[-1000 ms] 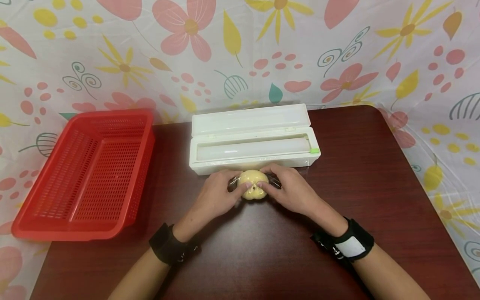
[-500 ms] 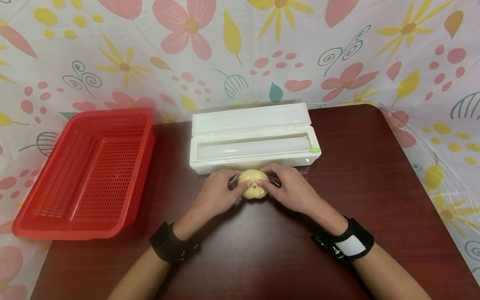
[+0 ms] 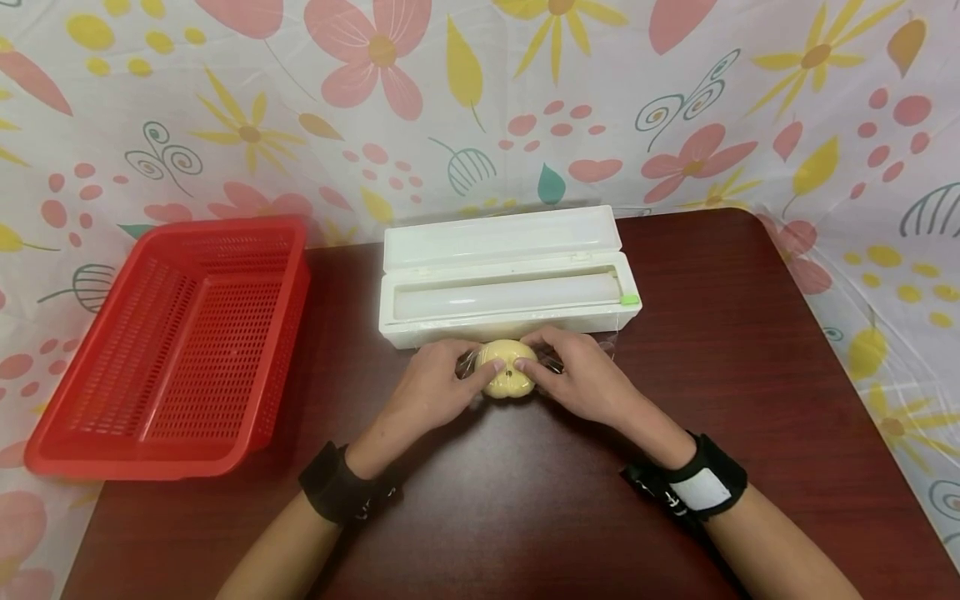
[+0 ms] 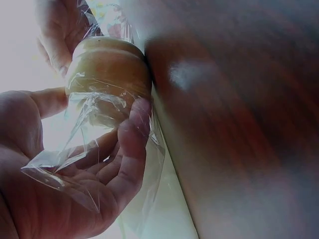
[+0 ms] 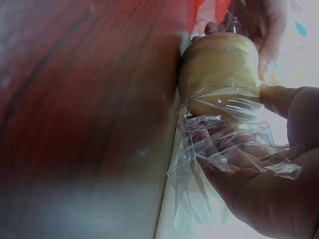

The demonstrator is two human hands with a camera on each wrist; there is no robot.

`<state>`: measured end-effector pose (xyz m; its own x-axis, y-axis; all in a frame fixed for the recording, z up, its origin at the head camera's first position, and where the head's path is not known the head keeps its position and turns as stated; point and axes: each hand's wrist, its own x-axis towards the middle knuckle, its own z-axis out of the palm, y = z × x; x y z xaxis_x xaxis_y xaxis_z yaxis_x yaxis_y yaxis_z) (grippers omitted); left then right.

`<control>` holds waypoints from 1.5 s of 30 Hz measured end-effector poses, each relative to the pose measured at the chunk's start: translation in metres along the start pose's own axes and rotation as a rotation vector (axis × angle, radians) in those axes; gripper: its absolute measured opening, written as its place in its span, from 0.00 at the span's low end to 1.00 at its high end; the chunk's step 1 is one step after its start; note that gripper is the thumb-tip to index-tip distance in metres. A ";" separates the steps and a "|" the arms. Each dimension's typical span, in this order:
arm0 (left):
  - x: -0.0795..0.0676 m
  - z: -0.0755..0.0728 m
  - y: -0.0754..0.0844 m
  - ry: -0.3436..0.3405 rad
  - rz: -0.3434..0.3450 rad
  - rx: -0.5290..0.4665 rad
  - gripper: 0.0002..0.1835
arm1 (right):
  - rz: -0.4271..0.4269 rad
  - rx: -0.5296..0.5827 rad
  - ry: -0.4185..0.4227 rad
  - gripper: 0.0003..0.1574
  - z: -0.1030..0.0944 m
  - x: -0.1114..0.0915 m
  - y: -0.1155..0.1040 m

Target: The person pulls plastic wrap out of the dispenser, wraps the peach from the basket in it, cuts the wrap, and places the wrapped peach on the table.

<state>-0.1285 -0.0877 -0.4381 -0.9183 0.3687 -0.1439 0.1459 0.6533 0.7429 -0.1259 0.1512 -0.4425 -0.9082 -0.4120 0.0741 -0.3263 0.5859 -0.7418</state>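
Note:
A pale yellow apple (image 3: 507, 381), wrapped in clear cling film, sits on the table just in front of an open white box. My left hand (image 3: 431, 385) grips it from the left, thumb on top and fingers curled beneath the film. From the right, my right hand (image 3: 588, 382) holds it the same way, both thumbs near the dark spot at its centre. Loose cling film (image 4: 84, 164) bunches over my left palm in the left wrist view. Crumpled cling film (image 5: 224, 144) also hangs at my right fingers in the right wrist view. The apple's underside is hidden.
The white dispenser box (image 3: 510, 323) holds a roll of cling film (image 3: 506, 296), with a green slider (image 3: 628, 300) at its right end. A red plastic basket (image 3: 281, 367) stands at the left. Floral cloth (image 3: 480, 108) hangs behind the dark wooden table (image 3: 750, 350).
Both hands stay almost still on the wrapped apple. The loose film by the right hand has shifted slightly.

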 end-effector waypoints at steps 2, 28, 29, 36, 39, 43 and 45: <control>0.000 0.000 0.000 0.002 0.002 0.000 0.18 | 0.004 0.005 -0.002 0.18 0.000 0.000 0.000; 0.001 -0.004 -0.002 -0.002 -0.024 0.025 0.22 | -0.031 -0.201 0.126 0.24 0.009 -0.010 -0.012; 0.001 -0.004 -0.002 0.001 -0.020 0.030 0.22 | -0.044 -0.233 0.127 0.26 0.008 -0.010 -0.013; 0.002 -0.004 -0.003 0.023 0.008 0.065 0.20 | -0.370 -0.440 0.157 0.44 0.001 -0.016 -0.022; 0.002 -0.005 -0.004 0.015 0.008 0.049 0.21 | -0.460 -0.509 0.143 0.51 0.005 -0.018 -0.026; 0.001 -0.005 -0.003 0.003 -0.001 0.035 0.22 | -0.467 -0.556 0.142 0.53 0.009 -0.019 -0.025; 0.002 -0.005 -0.003 -0.004 -0.006 0.034 0.22 | -0.452 -0.549 0.139 0.51 0.010 -0.019 -0.023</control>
<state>-0.1323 -0.0924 -0.4368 -0.9176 0.3676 -0.1513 0.1529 0.6777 0.7193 -0.0981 0.1381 -0.4334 -0.6663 -0.6258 0.4056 -0.7293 0.6603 -0.1793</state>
